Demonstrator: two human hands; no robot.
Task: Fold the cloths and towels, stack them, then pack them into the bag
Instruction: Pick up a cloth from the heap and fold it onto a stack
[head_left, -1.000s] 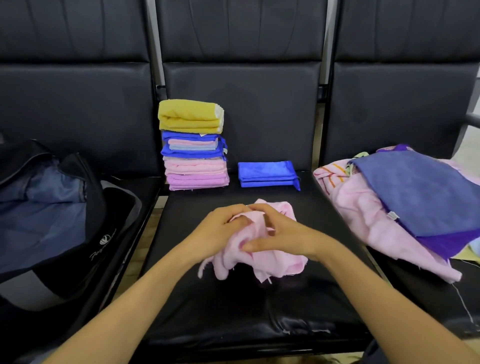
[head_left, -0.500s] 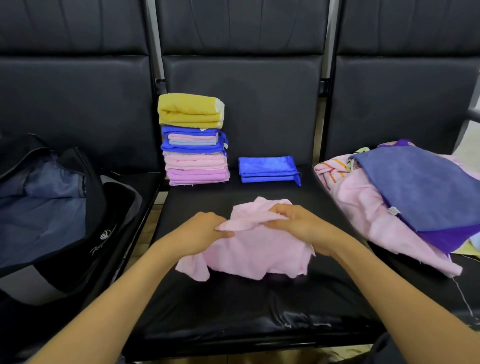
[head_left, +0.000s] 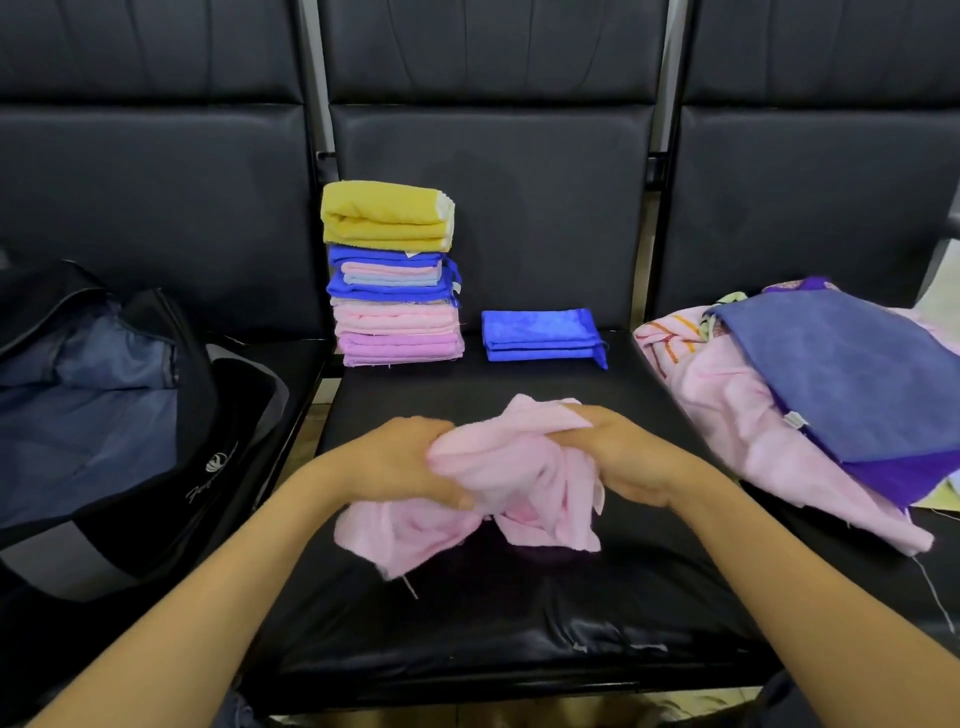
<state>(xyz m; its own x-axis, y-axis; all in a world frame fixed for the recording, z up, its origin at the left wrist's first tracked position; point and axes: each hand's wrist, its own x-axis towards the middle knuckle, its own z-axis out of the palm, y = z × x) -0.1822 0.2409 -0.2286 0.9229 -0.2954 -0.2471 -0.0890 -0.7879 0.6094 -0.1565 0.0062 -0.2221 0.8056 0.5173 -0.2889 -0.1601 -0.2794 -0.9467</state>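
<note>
A crumpled pink cloth (head_left: 514, 483) is bunched over the middle black seat. My left hand (head_left: 395, 460) grips its left side and my right hand (head_left: 618, 457) grips its right side, both just above the seat. Behind them stands a stack of folded towels (head_left: 395, 280), yellow on top, then blue and pink ones. A folded blue cloth (head_left: 540, 335) lies beside the stack. An open black bag (head_left: 130, 415) with a blue lining sits on the left seat.
A loose heap of unfolded cloths (head_left: 810, 395), pink, blue-grey and purple, covers the right seat. The black seat (head_left: 493, 623) has worn patches near its front edge. Seat backs rise right behind the stack.
My hands have drawn closer together and bunched the pink cloth, which lay more spread out half a second ago. The stack, blue cloth and bag have not moved.
</note>
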